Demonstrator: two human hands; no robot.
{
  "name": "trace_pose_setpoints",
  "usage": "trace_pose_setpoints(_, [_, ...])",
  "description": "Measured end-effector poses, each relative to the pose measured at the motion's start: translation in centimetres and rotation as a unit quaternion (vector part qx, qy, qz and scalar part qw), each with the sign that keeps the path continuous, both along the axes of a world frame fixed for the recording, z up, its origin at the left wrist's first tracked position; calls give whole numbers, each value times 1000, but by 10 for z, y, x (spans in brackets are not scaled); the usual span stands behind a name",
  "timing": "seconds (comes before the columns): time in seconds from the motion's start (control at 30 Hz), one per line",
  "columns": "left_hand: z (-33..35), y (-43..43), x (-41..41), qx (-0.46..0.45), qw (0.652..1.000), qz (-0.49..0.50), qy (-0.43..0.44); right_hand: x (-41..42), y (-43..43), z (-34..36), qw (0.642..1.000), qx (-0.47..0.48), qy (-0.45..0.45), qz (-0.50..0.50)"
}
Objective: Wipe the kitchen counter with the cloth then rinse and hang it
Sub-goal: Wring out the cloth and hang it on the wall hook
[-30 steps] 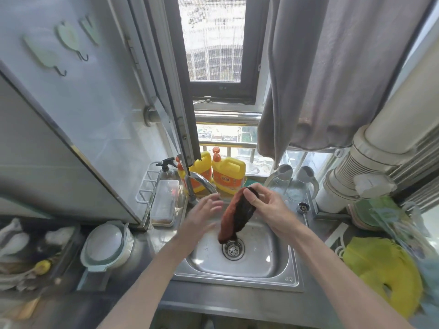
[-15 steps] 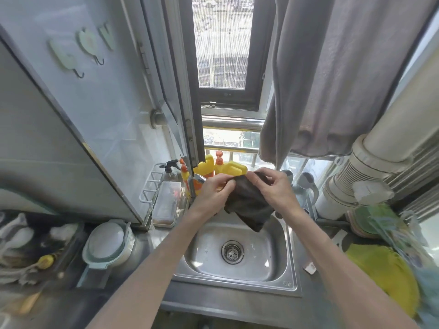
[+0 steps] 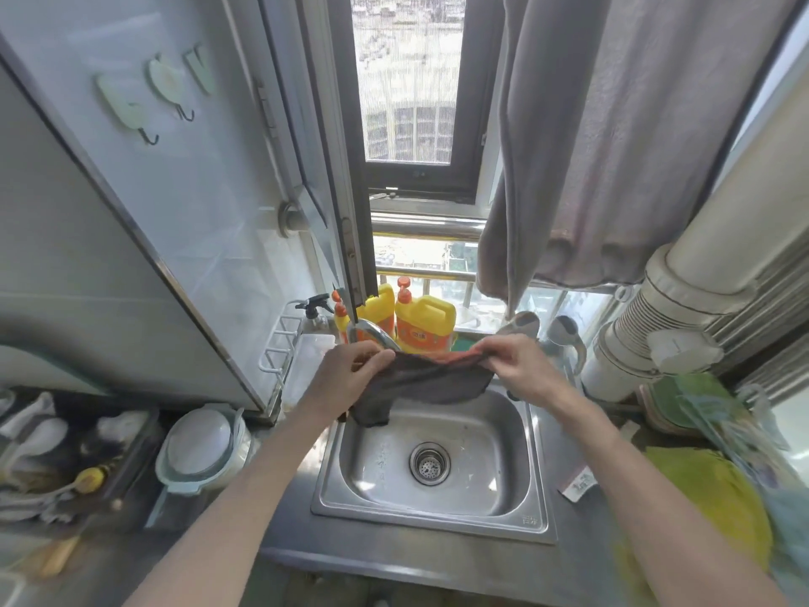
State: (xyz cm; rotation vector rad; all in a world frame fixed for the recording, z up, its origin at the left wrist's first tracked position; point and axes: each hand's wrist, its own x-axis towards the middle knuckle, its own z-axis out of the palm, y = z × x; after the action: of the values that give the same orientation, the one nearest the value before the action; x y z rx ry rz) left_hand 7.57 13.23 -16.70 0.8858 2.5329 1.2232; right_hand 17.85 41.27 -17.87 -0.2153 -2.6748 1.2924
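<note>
A dark brown cloth (image 3: 427, 383) with a reddish top edge is stretched out flat above the back of the steel sink (image 3: 532, 497). My left hand (image 3: 350, 370) pinches its left top corner and my right hand (image 3: 521, 365) pinches its right top corner. The cloth hangs down from both hands, with its lower left corner drooping toward the basin. The curved steel tap (image 3: 374, 332) sits just behind my left hand. No water is seen running.
Yellow detergent bottles (image 3: 427, 319) stand on the sill behind the sink. Wall hooks (image 3: 149, 135) are fixed high on the left tile. A white covered bowl (image 3: 199, 444) sits left of the sink, a yellow bag (image 3: 718, 497) at the right. A grey towel (image 3: 613, 146) hangs above.
The cloth was bunched in my right hand over the drain. My left hand took its other corner, and both hands rose and pulled apart, spreading the cloth wide.
</note>
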Motion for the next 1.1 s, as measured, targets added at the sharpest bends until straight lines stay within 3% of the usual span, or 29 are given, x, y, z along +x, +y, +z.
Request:
trace_pose_setpoints(0.07, [-3, -10, -7, -16, 996, -45, -73, 4, -2, -14, 999, -40, 18, -26])
trace_pose_setpoints(0.13, [-9, -20, -17, -83, 988, -87, -93, 7, -7, -19, 997, -59, 15, -44])
trace_pose_setpoints(0.3, [-7, -26, -29, -148, 988, -36, -26, 7, -16, -19, 992, -100, -55, -43])
trace_pose_setpoints(0.4, [8, -22, -26, -107, 994, -12, 2, 4, -17, -11, 994, -47, -101, -15])
trace_pose_setpoints(0.5, [31, -20, -23, -25, 999, 21, -33, -2, -28, 3, 985, 14, -156, 69])
trace_pose_setpoints(0.57, [48, -19, -22, 28, 994, 41, -97, -9, -49, 20, 985, 12, -124, 115])
trace_pose_setpoints(0.7, [74, -28, -24, 74, 970, 81, -219, -22, -123, 69, 984, -106, -11, 140])
trace_pose_setpoints(0.9, [107, -69, -29, 147, 939, 152, -273, -60, -183, 89, 989, -76, 108, 68])
trace_pose_setpoints(1.0, [120, -96, -30, 207, 915, 121, -325, -78, -191, 106, 984, -49, 161, 56])
trace_pose_setpoints(1.1, [129, -116, -28, 161, 943, 99, -276, -97, -200, 132, 983, -51, 156, 78])
